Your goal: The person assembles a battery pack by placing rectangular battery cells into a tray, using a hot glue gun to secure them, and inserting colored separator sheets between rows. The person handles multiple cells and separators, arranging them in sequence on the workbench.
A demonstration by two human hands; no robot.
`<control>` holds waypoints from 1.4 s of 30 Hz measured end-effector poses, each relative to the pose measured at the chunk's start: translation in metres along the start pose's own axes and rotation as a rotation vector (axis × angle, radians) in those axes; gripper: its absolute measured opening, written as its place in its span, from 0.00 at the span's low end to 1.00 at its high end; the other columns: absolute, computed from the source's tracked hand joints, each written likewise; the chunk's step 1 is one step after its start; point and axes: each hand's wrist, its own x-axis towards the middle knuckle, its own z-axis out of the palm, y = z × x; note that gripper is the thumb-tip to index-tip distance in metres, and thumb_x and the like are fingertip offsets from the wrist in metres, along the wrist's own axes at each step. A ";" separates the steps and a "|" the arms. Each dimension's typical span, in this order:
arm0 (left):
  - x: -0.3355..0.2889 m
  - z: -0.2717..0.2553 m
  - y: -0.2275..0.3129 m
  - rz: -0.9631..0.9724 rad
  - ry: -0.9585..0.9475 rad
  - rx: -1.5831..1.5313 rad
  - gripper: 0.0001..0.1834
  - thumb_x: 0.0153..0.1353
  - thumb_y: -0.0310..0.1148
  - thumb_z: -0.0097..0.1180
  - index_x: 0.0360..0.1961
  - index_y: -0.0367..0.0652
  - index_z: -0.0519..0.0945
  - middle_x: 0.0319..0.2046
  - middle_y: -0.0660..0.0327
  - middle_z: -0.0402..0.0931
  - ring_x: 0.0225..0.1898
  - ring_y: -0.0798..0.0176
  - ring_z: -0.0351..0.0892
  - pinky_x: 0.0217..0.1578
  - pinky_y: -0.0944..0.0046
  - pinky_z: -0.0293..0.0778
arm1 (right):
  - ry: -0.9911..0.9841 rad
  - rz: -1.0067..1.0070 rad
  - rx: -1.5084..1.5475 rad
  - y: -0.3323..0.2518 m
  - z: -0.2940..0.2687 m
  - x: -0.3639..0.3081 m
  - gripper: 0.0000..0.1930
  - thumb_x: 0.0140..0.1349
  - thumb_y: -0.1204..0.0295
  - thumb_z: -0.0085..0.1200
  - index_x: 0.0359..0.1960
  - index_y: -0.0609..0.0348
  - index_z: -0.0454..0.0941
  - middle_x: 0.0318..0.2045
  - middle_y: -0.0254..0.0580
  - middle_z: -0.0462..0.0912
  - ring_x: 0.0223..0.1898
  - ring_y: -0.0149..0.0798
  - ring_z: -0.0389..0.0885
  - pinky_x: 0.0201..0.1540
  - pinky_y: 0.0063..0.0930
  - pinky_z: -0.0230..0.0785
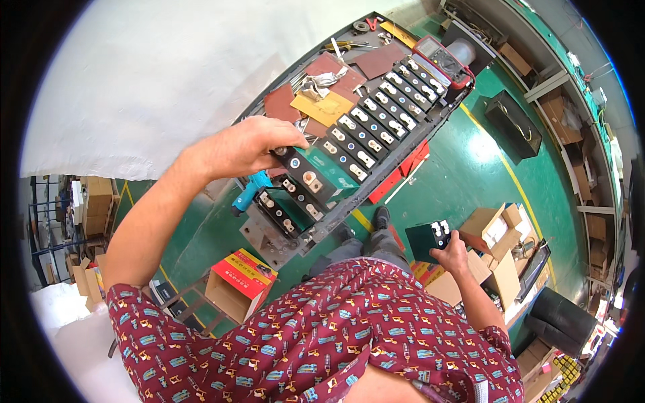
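The left hand (265, 144) grasps one end of a battery (301, 168) above the near part of the worktop (329, 218); contact beneath cannot be determined. The right hand (453, 254) grips a second battery (423, 242) by its edge near the terminals, off to the right, over the floor (487, 198). Each is probably heavy for its size, rigid, and smooth enough to slip. Hold by opposite sides; the metal tabs (309, 177) could bend under load.

On the counter (423, 127), with batteries (366, 131) right of sheets (379, 62) and before a multimeter (440, 59); on the floor (463, 188), with a carton (242, 282) at left.
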 end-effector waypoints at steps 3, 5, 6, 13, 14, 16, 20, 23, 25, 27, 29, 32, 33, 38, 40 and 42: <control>0.010 0.030 -0.027 0.032 -0.005 -0.002 0.26 0.51 0.17 0.70 0.53 0.39 0.82 0.44 0.51 0.84 0.49 0.42 0.85 0.50 0.48 0.82 | 0.043 -0.016 -0.006 0.008 0.004 -0.002 0.38 0.43 0.60 0.80 0.50 0.67 0.71 0.39 0.63 0.88 0.43 0.62 0.89 0.49 0.52 0.81; 0.018 0.050 -0.041 0.022 -0.033 0.022 0.26 0.51 0.18 0.70 0.54 0.39 0.82 0.43 0.51 0.84 0.49 0.42 0.85 0.50 0.47 0.82 | 0.031 -0.009 0.015 0.021 0.012 0.002 0.38 0.43 0.61 0.80 0.50 0.66 0.71 0.38 0.62 0.87 0.43 0.61 0.89 0.48 0.51 0.81; 0.020 0.062 -0.051 -0.002 -0.064 0.025 0.26 0.51 0.19 0.70 0.54 0.41 0.82 0.45 0.51 0.84 0.51 0.42 0.85 0.52 0.47 0.81 | 0.024 -0.008 0.025 0.028 0.015 0.003 0.38 0.42 0.61 0.80 0.50 0.66 0.70 0.38 0.61 0.87 0.42 0.61 0.89 0.48 0.50 0.80; 0.034 0.112 -0.085 0.012 -0.070 0.011 0.29 0.50 0.19 0.69 0.56 0.42 0.81 0.47 0.52 0.83 0.55 0.44 0.83 0.54 0.47 0.80 | -0.047 0.029 -0.027 0.037 0.017 0.000 0.42 0.43 0.58 0.81 0.56 0.62 0.69 0.43 0.61 0.89 0.49 0.64 0.89 0.53 0.54 0.81; 0.035 0.114 -0.087 -0.004 -0.077 -0.001 0.28 0.51 0.19 0.69 0.56 0.41 0.81 0.47 0.52 0.83 0.55 0.43 0.83 0.54 0.47 0.79 | -0.049 0.031 -0.039 0.037 0.017 0.000 0.42 0.43 0.58 0.81 0.57 0.62 0.70 0.44 0.60 0.89 0.49 0.64 0.89 0.53 0.54 0.81; 0.035 0.118 -0.089 -0.040 -0.089 -0.026 0.28 0.52 0.20 0.69 0.57 0.41 0.82 0.48 0.51 0.83 0.55 0.43 0.83 0.54 0.47 0.79 | -0.052 0.033 -0.044 0.037 0.017 0.000 0.42 0.43 0.58 0.81 0.57 0.62 0.70 0.44 0.60 0.89 0.49 0.63 0.89 0.53 0.54 0.80; 0.036 0.125 -0.093 -0.027 -0.063 -0.128 0.25 0.58 0.26 0.71 0.59 0.40 0.82 0.51 0.50 0.84 0.56 0.42 0.83 0.57 0.47 0.78 | -0.019 -0.007 -0.015 0.040 0.022 0.003 0.38 0.43 0.60 0.81 0.51 0.64 0.70 0.40 0.60 0.88 0.44 0.61 0.89 0.49 0.52 0.80; 0.030 0.133 -0.101 -0.091 -0.006 -0.232 0.25 0.58 0.29 0.73 0.57 0.38 0.84 0.50 0.48 0.84 0.56 0.43 0.83 0.58 0.49 0.79 | -0.041 0.002 -0.016 0.029 0.019 0.005 0.38 0.43 0.60 0.80 0.52 0.64 0.71 0.40 0.60 0.88 0.44 0.62 0.89 0.49 0.52 0.80; 0.021 0.136 -0.104 -0.200 0.094 -0.313 0.26 0.55 0.30 0.75 0.56 0.38 0.84 0.51 0.49 0.85 0.55 0.50 0.86 0.57 0.53 0.80 | -0.047 0.007 -0.007 0.025 0.020 0.008 0.37 0.43 0.60 0.79 0.50 0.64 0.71 0.39 0.60 0.88 0.42 0.62 0.89 0.48 0.51 0.81; 0.011 0.145 -0.109 -0.323 0.306 -0.567 0.26 0.55 0.29 0.75 0.56 0.38 0.84 0.54 0.52 0.86 0.56 0.56 0.86 0.59 0.56 0.80 | -0.018 -0.008 0.025 0.032 0.025 0.012 0.34 0.42 0.62 0.81 0.44 0.65 0.71 0.34 0.59 0.87 0.37 0.59 0.89 0.44 0.49 0.81; 0.006 0.148 -0.105 -0.342 0.357 -0.596 0.28 0.57 0.27 0.73 0.60 0.35 0.81 0.57 0.52 0.85 0.61 0.57 0.84 0.64 0.58 0.78 | -0.007 -0.047 -0.003 0.030 0.025 0.012 0.34 0.42 0.63 0.81 0.45 0.66 0.71 0.34 0.59 0.88 0.36 0.58 0.89 0.44 0.48 0.81; -0.001 0.161 -0.102 -0.361 0.383 -0.719 0.30 0.61 0.27 0.70 0.65 0.34 0.79 0.61 0.50 0.83 0.64 0.56 0.82 0.66 0.57 0.77 | -0.035 -0.068 -0.042 0.018 0.018 0.015 0.35 0.43 0.63 0.80 0.47 0.67 0.72 0.36 0.60 0.88 0.39 0.59 0.90 0.46 0.48 0.81; -0.004 0.164 -0.101 -0.372 0.387 -0.736 0.30 0.62 0.27 0.69 0.65 0.34 0.78 0.62 0.50 0.82 0.65 0.56 0.82 0.66 0.57 0.76 | -0.041 -0.087 -0.044 0.015 0.018 0.016 0.35 0.43 0.63 0.80 0.47 0.67 0.72 0.36 0.60 0.88 0.39 0.59 0.90 0.46 0.49 0.81; -0.042 0.135 -0.068 -0.440 0.386 -0.392 0.30 0.61 0.27 0.70 0.66 0.42 0.80 0.66 0.55 0.80 0.67 0.54 0.79 0.69 0.54 0.73 | -0.033 -0.100 -0.054 0.014 0.015 0.015 0.35 0.43 0.63 0.80 0.48 0.67 0.72 0.37 0.60 0.88 0.40 0.59 0.89 0.47 0.49 0.81; -0.081 0.135 -0.063 -0.343 0.299 -0.216 0.27 0.59 0.28 0.72 0.61 0.42 0.83 0.62 0.55 0.81 0.64 0.51 0.80 0.66 0.53 0.76 | -0.032 -0.113 -0.061 0.013 0.014 0.016 0.35 0.43 0.63 0.80 0.48 0.66 0.72 0.37 0.61 0.88 0.40 0.60 0.89 0.48 0.50 0.80; -0.104 0.137 -0.050 -0.292 0.208 -0.051 0.25 0.56 0.29 0.74 0.56 0.43 0.84 0.56 0.55 0.82 0.60 0.49 0.81 0.62 0.52 0.79 | -0.037 -0.115 -0.046 0.010 0.011 0.015 0.35 0.43 0.61 0.79 0.48 0.63 0.71 0.38 0.61 0.88 0.42 0.63 0.89 0.49 0.52 0.80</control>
